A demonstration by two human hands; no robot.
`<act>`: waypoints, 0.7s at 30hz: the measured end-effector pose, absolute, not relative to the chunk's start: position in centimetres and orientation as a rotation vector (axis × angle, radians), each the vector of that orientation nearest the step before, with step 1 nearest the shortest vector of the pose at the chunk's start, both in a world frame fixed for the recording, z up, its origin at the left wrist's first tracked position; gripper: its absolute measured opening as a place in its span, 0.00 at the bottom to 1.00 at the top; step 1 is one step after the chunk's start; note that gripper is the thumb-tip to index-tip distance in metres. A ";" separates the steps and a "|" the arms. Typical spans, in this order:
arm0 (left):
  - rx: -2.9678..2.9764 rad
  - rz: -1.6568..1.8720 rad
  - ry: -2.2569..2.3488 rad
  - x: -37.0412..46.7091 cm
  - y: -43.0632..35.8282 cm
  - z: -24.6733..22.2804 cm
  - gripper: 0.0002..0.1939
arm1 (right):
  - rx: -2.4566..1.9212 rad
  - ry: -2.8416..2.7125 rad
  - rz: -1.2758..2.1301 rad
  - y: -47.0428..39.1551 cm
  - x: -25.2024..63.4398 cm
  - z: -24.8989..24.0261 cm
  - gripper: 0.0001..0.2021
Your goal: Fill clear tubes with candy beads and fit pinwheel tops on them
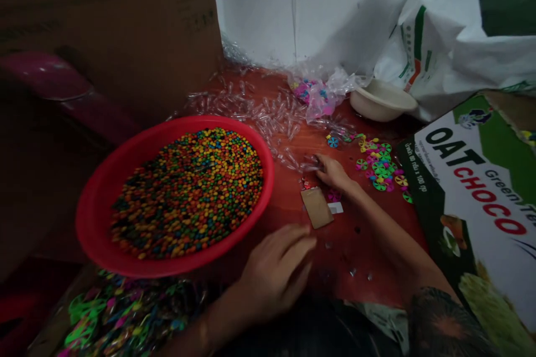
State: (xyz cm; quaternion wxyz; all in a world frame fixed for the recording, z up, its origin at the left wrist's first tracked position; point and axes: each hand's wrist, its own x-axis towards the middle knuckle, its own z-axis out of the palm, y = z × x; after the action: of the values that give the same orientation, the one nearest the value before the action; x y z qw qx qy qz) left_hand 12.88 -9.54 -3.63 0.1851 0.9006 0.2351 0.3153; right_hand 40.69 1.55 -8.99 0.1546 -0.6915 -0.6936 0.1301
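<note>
My right hand [331,172] reaches over the red table, its fingers closed around one or more clear plastic tubes [310,164]. My left hand [278,268] is nearer to me, blurred by motion, just right of the red basin [268,195]; whether it holds anything is hidden. Small multicoloured candies [192,189] fill much of the basin. Between the hands lies a brown cardboard piece [317,208] with a white slip [335,208] beside it. Many more clear tubes [268,114] are scattered behind the basin.
Colourful plastic wheels [381,167] lie at the right beside an Oat Choco box [473,178]. Farther back are a bag of colourful pieces [312,92] and a cream bowl [383,101]. A large cardboard box [125,28] stands left; finished-looking colourful toys [134,312] lie below the basin.
</note>
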 end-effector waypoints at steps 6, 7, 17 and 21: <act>2.572 0.793 0.955 23.9 -4.9 -7.3 0.27 | -1.684 -1.878 0.740 -6.1 38.2 -5.7 0.21; 2.494 0.779 0.942 24.6 -4.4 -7.7 0.28 | -1.638 -1.788 0.846 -7.1 38.3 -5.4 0.22; 1.404 0.769 0.570 24.9 -4.3 -9.2 0.16 | -1.478 -1.140 0.982 -10.1 40.0 -5.7 0.21; 1.371 0.737 0.574 24.8 -4.1 -9.2 0.17 | -1.450 -1.304 0.863 -9.4 39.3 -5.8 0.17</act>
State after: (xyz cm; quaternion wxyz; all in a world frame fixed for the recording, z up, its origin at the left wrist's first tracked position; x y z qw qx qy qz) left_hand 24.81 -4.14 -9.23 0.6752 0.6097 0.2551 0.3276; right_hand 39.27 -9.37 -5.81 0.4834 -0.5952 -0.5352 0.3544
